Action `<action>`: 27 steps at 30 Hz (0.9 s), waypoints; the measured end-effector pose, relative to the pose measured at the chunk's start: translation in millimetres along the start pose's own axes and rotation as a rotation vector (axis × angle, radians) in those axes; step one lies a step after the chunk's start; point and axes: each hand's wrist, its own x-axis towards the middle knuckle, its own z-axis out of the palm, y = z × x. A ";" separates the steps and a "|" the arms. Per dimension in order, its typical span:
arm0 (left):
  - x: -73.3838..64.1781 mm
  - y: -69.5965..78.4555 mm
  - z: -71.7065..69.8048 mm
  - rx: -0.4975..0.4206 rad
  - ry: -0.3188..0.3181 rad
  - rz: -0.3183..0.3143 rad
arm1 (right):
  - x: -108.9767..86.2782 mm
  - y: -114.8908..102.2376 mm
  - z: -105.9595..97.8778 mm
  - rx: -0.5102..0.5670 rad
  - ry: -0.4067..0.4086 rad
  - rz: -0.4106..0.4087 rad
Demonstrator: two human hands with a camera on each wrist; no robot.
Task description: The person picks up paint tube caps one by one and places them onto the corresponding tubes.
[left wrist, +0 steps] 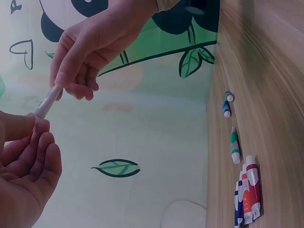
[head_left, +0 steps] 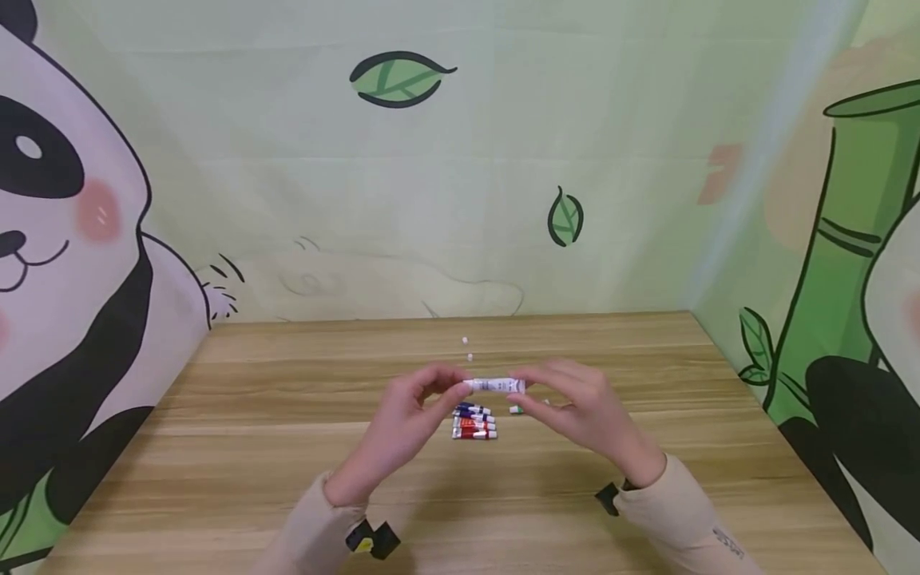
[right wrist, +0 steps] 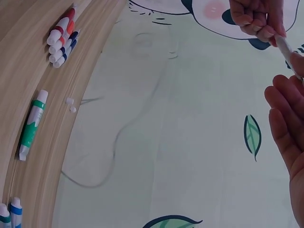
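A white paint tube [head_left: 496, 385] is held level in the air over the table between both hands. My left hand [head_left: 411, 411] pinches its left end between thumb and fingers, and my right hand [head_left: 585, 407] pinches its right end the same way. In the left wrist view the tube [left wrist: 46, 103] slants between the two sets of fingertips. Below the hands lies a row of tubes, with a dark red tube [head_left: 474, 435] nearest, then an orange-red tube [head_left: 473, 426] and dark blue ones. A green tube [right wrist: 31, 124] lies apart from that row.
Two small white pieces [head_left: 467, 349] lie on the wooden table [head_left: 302, 447] behind the hands. A blue-banded tube [right wrist: 16, 212] and a teal-banded tube [right wrist: 4, 216] lie beyond the green one. A printed cloth backdrop [head_left: 460, 200] stands along the table's back and sides.
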 end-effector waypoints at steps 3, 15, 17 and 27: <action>0.7 1.5 2.2 0.007 0.002 0.010 | -1.1 0.8 -2.0 -0.069 -0.019 -0.008; 13.5 -4.8 10.5 0.028 -0.084 -0.088 | -7.8 11.1 -15.4 -0.248 -0.100 -0.035; 17.6 -8.9 12.8 0.045 -0.126 -0.093 | -10.9 14.3 -18.9 -0.253 -0.123 -0.012; 38.4 -29.7 31.3 0.176 -0.273 -0.044 | -29.4 31.0 -27.6 -0.254 -0.238 0.139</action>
